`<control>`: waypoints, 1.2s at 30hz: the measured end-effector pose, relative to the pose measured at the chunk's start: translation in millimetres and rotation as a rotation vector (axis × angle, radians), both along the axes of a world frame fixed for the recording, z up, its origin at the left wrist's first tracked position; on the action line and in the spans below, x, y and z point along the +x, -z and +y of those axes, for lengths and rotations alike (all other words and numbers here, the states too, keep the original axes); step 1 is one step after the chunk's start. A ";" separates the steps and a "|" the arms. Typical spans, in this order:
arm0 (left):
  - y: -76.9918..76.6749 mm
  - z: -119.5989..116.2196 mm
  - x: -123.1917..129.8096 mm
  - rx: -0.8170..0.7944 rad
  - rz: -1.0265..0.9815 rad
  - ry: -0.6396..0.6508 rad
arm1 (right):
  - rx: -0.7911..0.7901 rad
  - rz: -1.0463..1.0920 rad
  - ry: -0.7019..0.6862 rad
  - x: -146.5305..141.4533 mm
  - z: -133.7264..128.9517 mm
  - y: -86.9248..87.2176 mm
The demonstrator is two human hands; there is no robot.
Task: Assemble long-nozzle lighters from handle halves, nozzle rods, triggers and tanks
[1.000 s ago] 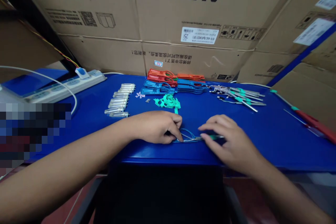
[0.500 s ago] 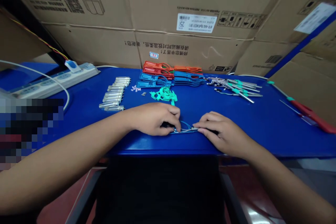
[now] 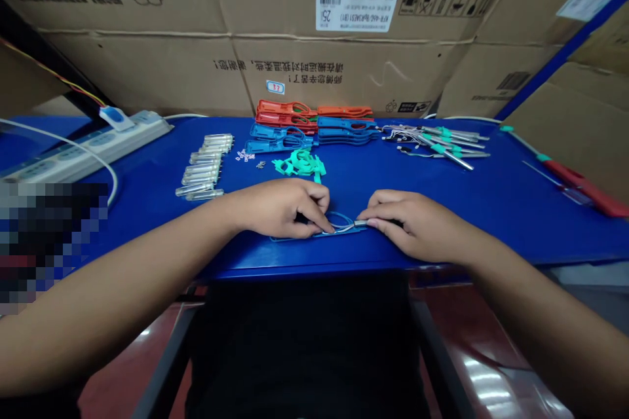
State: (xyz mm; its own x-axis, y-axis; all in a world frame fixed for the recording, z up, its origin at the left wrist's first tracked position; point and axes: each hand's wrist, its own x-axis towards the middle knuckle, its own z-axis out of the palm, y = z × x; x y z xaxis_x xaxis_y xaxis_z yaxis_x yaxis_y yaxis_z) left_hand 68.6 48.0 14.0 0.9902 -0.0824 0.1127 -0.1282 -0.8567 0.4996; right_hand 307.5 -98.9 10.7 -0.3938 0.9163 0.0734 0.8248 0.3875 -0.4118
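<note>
A blue plastic housing lies flat near the table's front edge, with thin white wires along it. My left hand rests over the housing's left part, its fingers bent down onto the wires; what its fingertips pinch, if anything, is hidden. My right hand holds a slim silvery rod between thumb and fingers at the housing's right end. The wires run from this rod toward my left fingertips.
Behind my hands lie green pieces, blue housings, red housings, and wired metal rods. Clear tubes and a power strip are left; a red-handled tool is right. Cardboard stands behind.
The camera view has shifted, so the table sits higher and slightly left. More of the blue housing shows below my left hand, and my right hand with the rod is slightly farther from my left fingers.
</note>
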 end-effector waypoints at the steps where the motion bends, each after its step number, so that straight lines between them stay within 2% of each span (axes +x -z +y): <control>1: -0.1 0.0 0.1 -0.003 0.001 -0.001 | 0.005 -0.007 0.003 0.6 0.0 0.4; 8: 0.3 0.1 0.4 -0.011 -0.008 0.005 | 0.079 -0.001 -0.014 7.1 -2.1 4.6; 20: 1.4 -2.0 0.1 -0.006 -0.029 -0.014 | -0.042 0.087 0.040 10.1 4.5 7.1; 26: 0.3 -3.2 0.1 0.047 -0.026 -0.013 | -0.032 0.170 0.083 9.8 1.8 12.5; 36: 1.0 -3.3 0.3 0.057 -0.031 -0.012 | 0.041 0.127 0.039 3.5 0.9 2.2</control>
